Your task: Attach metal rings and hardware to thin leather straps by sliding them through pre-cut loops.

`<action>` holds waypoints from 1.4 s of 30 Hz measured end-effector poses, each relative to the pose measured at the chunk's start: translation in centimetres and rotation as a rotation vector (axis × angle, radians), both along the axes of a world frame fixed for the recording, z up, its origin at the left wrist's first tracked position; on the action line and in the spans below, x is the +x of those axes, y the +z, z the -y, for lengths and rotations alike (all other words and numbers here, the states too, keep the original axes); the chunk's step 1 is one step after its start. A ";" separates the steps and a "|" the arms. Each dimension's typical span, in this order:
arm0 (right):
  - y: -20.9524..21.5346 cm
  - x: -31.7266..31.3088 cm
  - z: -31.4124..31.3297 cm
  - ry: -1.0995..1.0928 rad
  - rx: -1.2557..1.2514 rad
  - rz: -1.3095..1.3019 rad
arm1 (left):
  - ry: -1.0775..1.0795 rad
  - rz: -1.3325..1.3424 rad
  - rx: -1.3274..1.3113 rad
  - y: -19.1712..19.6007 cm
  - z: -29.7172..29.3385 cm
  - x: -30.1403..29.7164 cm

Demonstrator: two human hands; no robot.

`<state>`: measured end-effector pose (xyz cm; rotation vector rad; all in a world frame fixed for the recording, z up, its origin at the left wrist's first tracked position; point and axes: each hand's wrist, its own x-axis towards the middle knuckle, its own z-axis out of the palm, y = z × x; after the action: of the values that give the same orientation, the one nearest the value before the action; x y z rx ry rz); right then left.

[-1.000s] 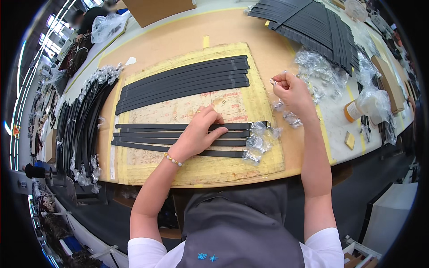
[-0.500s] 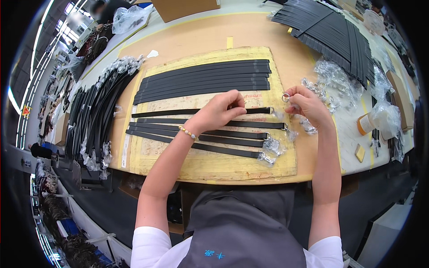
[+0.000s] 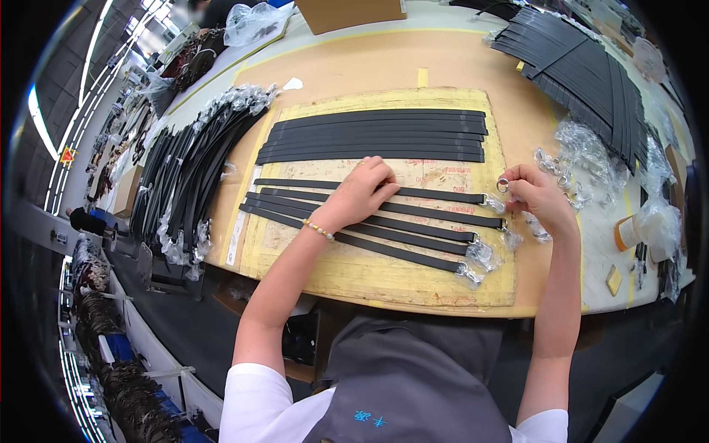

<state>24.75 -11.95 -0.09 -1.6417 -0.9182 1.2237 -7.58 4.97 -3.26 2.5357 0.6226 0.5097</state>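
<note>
My left hand [image 3: 363, 193] lies over the uppermost of several spread black straps [image 3: 436, 194], thumb and fingers closed on it near its middle. Part of that strap is hidden under the hand. A small silver metal ring [image 3: 503, 184] is pinched between thumb and fingers of my right hand [image 3: 543, 196], just past the strap's right end. The lower straps [image 3: 413, 238] carry metal fittings [image 3: 473, 275], partly in clear plastic, at their right ends. Farther back lies a row of flat black straps [image 3: 377, 136], side by side, without visible fittings.
Under the straps is a yellow-edged board [image 3: 354, 284]. A bundle of black straps [image 3: 185, 162] with plastic-wrapped ends lies left. At right are a strap stack [image 3: 576, 74], plastic-wrapped metal parts [image 3: 583, 155], a tape roll [image 3: 626, 232] and a small yellow block [image 3: 614, 280]. A cardboard box [image 3: 351, 15] stands behind.
The whole view has shifted and tilted slightly. My left hand has slid left along the uppermost strap. My right hand still holds the ring, now slightly nearer me relative to the strap's end.
</note>
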 end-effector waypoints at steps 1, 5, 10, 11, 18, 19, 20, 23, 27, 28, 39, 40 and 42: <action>0.3 -0.3 0.0 0.024 -0.017 0.020 | 0.049 0.042 -0.027 -0.2 0.2 -1.1; -0.2 -0.3 -0.1 0.026 0.023 0.055 | 0.160 0.093 0.038 -0.4 2.4 -3.1; 0.4 -0.5 -0.1 -0.009 0.104 -0.109 | 0.168 0.047 0.052 0.5 3.7 -3.2; 0.5 -0.6 -0.1 -0.001 0.137 -0.183 | 0.145 -0.006 0.038 1.2 3.4 -2.8; 0.0 -0.5 -0.5 -0.009 0.250 -0.409 | 0.010 0.090 0.108 1.2 -1.3 7.4; -0.3 -0.1 -0.5 -0.019 0.253 -0.402 | -0.015 0.099 0.104 0.9 -1.6 8.7; -0.6 0.1 -0.6 -0.043 0.257 -0.397 | -0.025 0.105 0.105 0.5 -1.6 9.4; -0.7 0.6 -0.6 -0.065 0.261 -0.374 | -0.006 0.021 0.120 0.0 -1.5 10.6; -0.3 0.0 -0.6 -0.042 0.275 -0.357 | -0.015 -0.045 0.008 0.1 -0.7 9.6; -0.3 -0.1 -0.6 -0.045 0.272 -0.357 | -0.019 -0.051 -0.053 0.2 -0.6 9.4; -0.4 -1.1 -0.8 -0.008 0.324 -0.369 | -0.113 0.087 -0.723 2.7 -0.4 7.2; -0.4 -1.2 -0.8 -0.012 0.319 -0.366 | -0.148 0.210 -0.777 3.2 -0.1 7.2; -0.7 -1.4 -0.8 0.063 0.377 -0.536 | -0.157 0.270 -0.709 3.1 0.4 7.3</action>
<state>23.38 -11.18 -0.75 -0.9285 -0.7979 1.3449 -0.27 4.60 -0.11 1.7901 0.4023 0.4607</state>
